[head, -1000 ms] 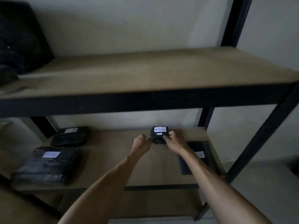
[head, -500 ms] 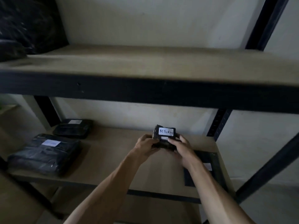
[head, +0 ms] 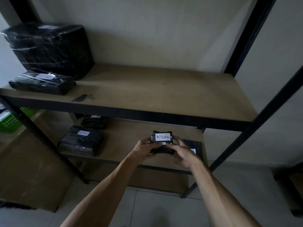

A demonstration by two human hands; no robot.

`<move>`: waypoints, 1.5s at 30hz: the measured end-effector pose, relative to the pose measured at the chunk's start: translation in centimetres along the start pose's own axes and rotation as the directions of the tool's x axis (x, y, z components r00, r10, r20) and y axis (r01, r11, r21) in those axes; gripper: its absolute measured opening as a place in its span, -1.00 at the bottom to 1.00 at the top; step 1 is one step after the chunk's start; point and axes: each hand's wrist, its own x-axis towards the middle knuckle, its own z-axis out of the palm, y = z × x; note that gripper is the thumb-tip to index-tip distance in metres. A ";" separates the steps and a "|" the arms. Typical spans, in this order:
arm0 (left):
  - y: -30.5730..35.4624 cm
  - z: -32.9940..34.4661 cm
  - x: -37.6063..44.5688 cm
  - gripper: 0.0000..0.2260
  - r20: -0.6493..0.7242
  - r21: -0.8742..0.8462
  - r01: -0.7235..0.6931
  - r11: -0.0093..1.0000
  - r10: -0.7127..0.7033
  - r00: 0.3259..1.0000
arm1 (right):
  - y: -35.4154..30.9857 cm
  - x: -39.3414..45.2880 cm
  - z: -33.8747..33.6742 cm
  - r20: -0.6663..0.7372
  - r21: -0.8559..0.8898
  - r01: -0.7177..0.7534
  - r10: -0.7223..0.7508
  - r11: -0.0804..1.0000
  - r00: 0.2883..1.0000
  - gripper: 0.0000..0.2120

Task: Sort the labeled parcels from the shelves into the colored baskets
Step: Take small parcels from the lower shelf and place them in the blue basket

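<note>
While both hands grip it, a small black-wrapped parcel [head: 161,142] is held up just in front of the lower shelf [head: 131,145], near that shelf's right end. The left hand [head: 144,147] curls round the parcel's left side and the right hand [head: 182,153] curls round its right side and lower edge, so the two hands are close together and clamped on the same thing. A white label [head: 162,137] on top faces the camera and reads "RETURN" in handwriting.

The step in hand looks like reading the label and carrying the parcel away to its basket. To do that well, it seems wise to keep the label turned upward so the word stays readable, keep both hands firm on the slippery wrap, and draw the parcel straight back, clear of the dark front edge of the upper shelf [head: 164,89] above.

Counting parcels: six show in all, each in black wrap. One is in the hands. Three lie on the lower shelf: a thick one [head: 80,140] at the left front corner, a flatter one [head: 95,122] behind it at the back left, and a flat one [head: 194,147] at the right edge, partly hidden by the right hand. Two sit at the left end of the upper shelf, a large block [head: 49,48] at the back and a slim one [head: 42,82] in front of it. One green basket [head: 11,120] shows at the far left; no other basket is in view.
</note>
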 end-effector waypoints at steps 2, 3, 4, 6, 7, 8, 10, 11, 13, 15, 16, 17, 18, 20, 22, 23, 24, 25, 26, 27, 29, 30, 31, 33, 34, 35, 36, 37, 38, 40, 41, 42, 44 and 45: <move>0.8 0.4 -2.4 -0.59 -0.039 0.021 -0.040 0.999 0.041 0.998 | -0.5 -2.1 0.6 0.001 0.018 -0.005 0.005 1.000 1.000 -0.53; 1.3 0.5 -3.9 -0.61 -0.028 0.034 -0.045 0.998 0.046 0.999 | -0.8 -3.4 0.9 0.001 0.024 -0.011 0.011 1.000 1.000 -0.54; 1.7 0.6 -5.5 -0.63 -0.006 0.037 -0.041 0.998 0.042 0.999 | -1.1 -4.7 1.1 0.003 0.025 -0.022 0.022 0.999 1.000 -0.55; 2.8 0.6 -8.9 -0.66 0.035 0.041 -0.015 0.999 0.013 0.999 | -1.9 -7.4 1.6 0.046 0.021 -0.059 0.058 0.998 0.997 -0.55; 3.4 0.4 -10.7 -0.66 0.048 0.050 0.004 0.999 -0.007 0.999 | -2.3 -8.8 2.0 0.075 0.021 -0.084 0.083 0.996 0.994 -0.54; 4.1 0.3 -12.5 -0.66 0.062 0.059 0.021 0.998 -0.024 0.998 | -2.8 -10.2 2.6 0.105 0.019 -0.110 0.107 0.994 0.989 -0.54; 5.5 -0.3 -15.7 -0.65 0.072 0.069 0.040 0.997 -0.045 0.996 | -4.0 -12.5 4.2 0.156 0.006 -0.148 0.145 0.989 0.977 -0.54; 6.3 -0.8 -17.2 -0.66 0.063 0.069 0.045 0.997 -0.049 0.997 | -4.7 -13.5 5.2 0.182 -0.010 -0.154 0.153 0.988 0.971 -0.53; 8.0 -2.4 -19.9 -0.67 0.038 0.057 0.055 0.997 -0.057 0.998 | -6.1 -15.0 7.8 0.235 -0.047 -0.151 0.157 0.987 0.959 -0.53; 9.5 -4.7 -21.8 -0.66 0.025 0.039 0.046 0.998 -0.047 0.999 | -7.6 -15.8 10.9 0.276 -0.080 -0.129 0.146 0.988 0.950 -0.53; 10.3 -6.1 -22.6 -0.66 0.012 0.021 0.037 0.999 -0.038 0.999 | -8.3 -16.0 12.7 0.293 -0.088 -0.114 0.135 0.990 0.946 -0.54; 11.0 -7.5 -23.4 -0.66 -0.006 0.002 0.024 1.000 -0.024 1.000 | -8.9 -16.2 14.6 0.312 -0.098 -0.092 0.119 0.991 0.943 -0.56; 11.7 -8.9 -24.2 -0.68 -0.023 -0.016 0.010 1.000 -0.010 1.000 | -9.5 -16.4 16.7 0.332 -0.111 -0.066 0.100 0.992 0.938 -0.58; 13.0 -11.9 -25.6 -0.73 -0.042 -0.048 -0.021 0.999 0.019 0.999 | -9.9 -16.3 20.9 0.363 -0.128 -0.017 0.063 0.992 0.930 -0.61; 14.2 -15.3 -26.9 -0.76 -0.060 -0.088 -0.056 0.995 0.051 0.997 | -9.9 -15.6 25.2 0.368 -0.112 -0.003 0.045 0.994 0.929 -0.63; 14.7 -17.3 -27.5 -0.74 -0.064 -0.093 -0.071 0.993 0.066 0.996 | -9.9 -15.3 27.4 0.371 -0.110 0.001 0.040 0.994 0.928 -0.64; 15.2 -19.4 -28.0 -0.71 -0.066 -0.087 -0.083 0.993 0.077 0.995 | -9.8 -15.1 29.6 0.372 -0.110 0.004 0.037 0.994 0.927 -0.64; 15.6 -21.5 -28.5 -0.67 -0.068 -0.075 -0.093 0.993 0.087 0.994 | -9.5 -14.9 31.8 0.379 -0.112 0.010 0.033 0.994 0.925 -0.64; 16.0 -23.6 -29.1 -0.65 -0.072 -0.065 -0.101 0.993 0.096 0.993 | -9.2 -14.8 34.0 0.382 -0.108 0.007 0.035 0.994 0.924 -0.65; 16.5 -25.8 -29.6 -0.65 -0.078 -0.056 -0.108 0.993 0.104 0.992 | -8.9 -14.6 36.3 0.385 -0.104 0.006 0.035 0.995 0.922 -0.67; 17.1 -29.9 -31.1 -0.69 -0.096 -0.053 -0.126 0.991 0.120 0.988 | -8.1 -14.2 40.7 0.394 -0.111 0.001 0.043 0.994 0.918 -0.70; 17.4 -32.0 -32.0 -0.70 -0.105 -0.059 -0.130 0.990 0.123 0.987 | -7.7 -14.1 42.9 0.402 -0.114 -0.002 0.048 0.993 0.915 -0.70; 17.8 -34.1 -32.8 -0.71 -0.110 -0.059 -0.132 0.989 0.125 0.986 | -7.2 -13.8 45.1 0.408 -0.118 0.000 0.048 0.993 0.912 -0.68; 18.5 -38.6 -34.5 -0.72 -0.108 -0.049 -0.143 0.988 0.137 0.985 | -6.3 -13.1 49.6 0.434 -0.116 0.001 0.050 0.993 0.900 -0.64; 18.8 -40.8 -35.2 -0.73 -0.110 -0.050 -0.157 0.986 0.151 0.982 | -5.8 -12.7 51.9 0.448 -0.109 0.001 0.048 0.994 0.893 -0.63; 19.1 -43.1 -35.8 -0.75 -0.115 -0.057 -0.175 0.983 0.168 0.979 | -5.4 -12.3 54.2 0.464 -0.102 0.000 0.048 0.995 0.885 -0.62; 19.3 -45.4 -36.4 -0.78 -0.127 -0.065 -0.194 0.979 0.185 0.975 | -4.9 -11.8 56.6 0.476 -0.097 -0.002 0.048 0.995 0.878 -0.61; 19.4 -47.6 -36.9 -0.80 -0.141 -0.080 -0.212 0.974 0.200 0.970 | -4.6 -11.2 58.8 0.486 -0.092 -0.005 0.049 0.996 0.873 -0.61; 19.6 -49.7 -37.4 -0.81 -0.155 -0.093 -0.230 0.969 0.214 0.965 | -4.2 -10.7 61.0 0.494 -0.090 -0.007 0.051 0.996 0.868 -0.60; 19.9 -54.0 -38.0 -0.82 -0.169 -0.097 -0.256 0.962 0.237 0.957 | -3.6 -9.3 65.5 0.504 -0.099 0.006 0.045 0.995 0.862 -0.59; 20.2 -56.2 -38.1 -0.81 -0.182 -0.093 -0.257 0.962 0.237 0.954 | -3.3 -8.5 67.6 0.509 -0.107 0.012 0.044 0.994 0.860 -0.59; 20.6 -58.4 -38.2 -0.80 -0.197 -0.090 -0.254 0.963 0.232 0.953 | -3.0 -7.5 69.8 0.508 -0.119 0.020 0.044 0.993 0.860 -0.60; 21.6 -62.8 -37.9 -0.77 -0.220 -0.095 -0.261 0.961 0.235 0.947 | -2.4 -5.4 73.9 0.499 -0.134 0.042 0.031 0.990 0.866 -0.61; 22.2 -65.1 -37.5 -0.76 -0.238 -0.103 -0.260 0.960 0.230 0.944 | -2.2 -4.2 76.0 0.491 -0.138 0.060 0.016 0.989 0.871 -0.58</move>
